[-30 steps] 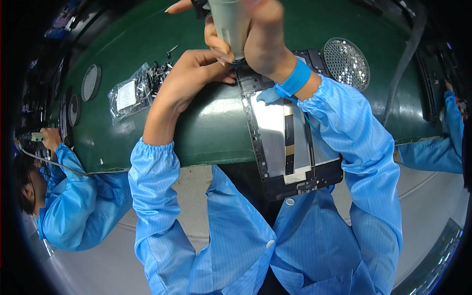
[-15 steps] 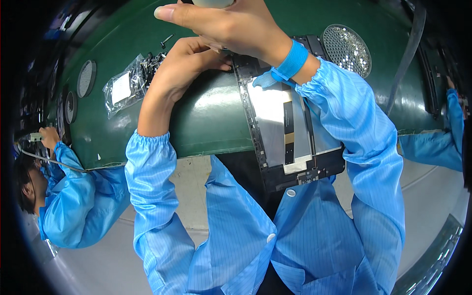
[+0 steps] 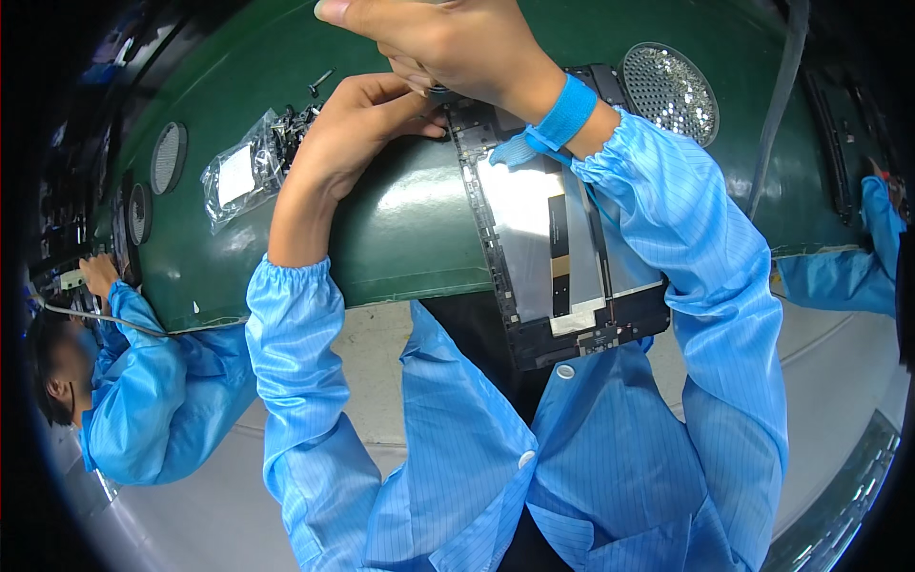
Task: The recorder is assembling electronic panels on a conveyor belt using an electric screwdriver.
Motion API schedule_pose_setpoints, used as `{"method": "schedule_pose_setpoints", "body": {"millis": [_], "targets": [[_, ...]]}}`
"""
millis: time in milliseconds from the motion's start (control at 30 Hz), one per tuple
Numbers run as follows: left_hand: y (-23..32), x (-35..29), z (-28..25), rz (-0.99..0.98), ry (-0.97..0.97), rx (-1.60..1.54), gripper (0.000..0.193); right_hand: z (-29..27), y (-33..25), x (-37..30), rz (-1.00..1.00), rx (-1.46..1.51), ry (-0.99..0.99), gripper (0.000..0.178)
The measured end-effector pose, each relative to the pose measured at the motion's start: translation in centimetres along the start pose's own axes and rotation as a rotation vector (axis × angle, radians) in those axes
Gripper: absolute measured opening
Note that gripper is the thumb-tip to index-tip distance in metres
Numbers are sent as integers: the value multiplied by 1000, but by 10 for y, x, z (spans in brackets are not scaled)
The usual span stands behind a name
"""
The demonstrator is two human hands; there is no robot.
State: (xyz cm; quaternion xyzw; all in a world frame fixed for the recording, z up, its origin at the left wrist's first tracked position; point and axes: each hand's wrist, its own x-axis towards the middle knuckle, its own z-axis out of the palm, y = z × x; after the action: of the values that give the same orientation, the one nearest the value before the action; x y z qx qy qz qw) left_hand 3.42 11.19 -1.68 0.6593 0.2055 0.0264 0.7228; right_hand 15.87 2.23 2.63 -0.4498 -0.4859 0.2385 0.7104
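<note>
An opened tablet (image 3: 538,229), with a black frame and silver inner plates, lies tilted, its near end reaching past the table edge toward my body. My left hand (image 3: 372,114) is closed at its far left corner, fingertips pinching the frame's edge. Above that corner my right hand (image 3: 467,48) is curled in a fist round a screwdriver-like tool, thumb pointing left. Most of the tool is hidden by the fingers or cut off by the top of the view; only a dark bit of its lower end shows. A blue wrist strap (image 3: 564,112) circles my right wrist.
On the green table (image 3: 410,229) a clear bag of small black parts (image 3: 233,176) lies left. A round dish of screws (image 3: 672,93) stands at the far right, near a grey cable (image 3: 777,105). Two round dishes (image 3: 168,157) sit farther left. Co-workers' sleeves (image 3: 143,400) show at both sides.
My right hand has risen slightly toward the top edge, so the tool's pale upper end is out of view. My left hand and the tablet stay almost in place.
</note>
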Motion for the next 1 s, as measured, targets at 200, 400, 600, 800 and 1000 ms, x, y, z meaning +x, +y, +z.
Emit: {"method": "schedule_pose_setpoints", "body": {"millis": [200, 400, 600, 800, 1000], "targets": [[8, -13, 11, 42, 142, 154, 26, 10, 0, -4, -117, 90, 147, 18], [22, -122, 100, 520, 219, 895, 65, -4, -9, -1, 48, -56, 24, 17], [-9, -142, 143, 414, 210, 1248, 80, -14, -21, 17, -89, 53, 58, 16], [15, -94, 102, 468, 256, 1099, 74, -102, -82, 10, 97, 135, 187, 28], [32, 2, 51, 535, 382, 1156, 70, -152, -90, -1, 152, 1, 394, 19]]}}
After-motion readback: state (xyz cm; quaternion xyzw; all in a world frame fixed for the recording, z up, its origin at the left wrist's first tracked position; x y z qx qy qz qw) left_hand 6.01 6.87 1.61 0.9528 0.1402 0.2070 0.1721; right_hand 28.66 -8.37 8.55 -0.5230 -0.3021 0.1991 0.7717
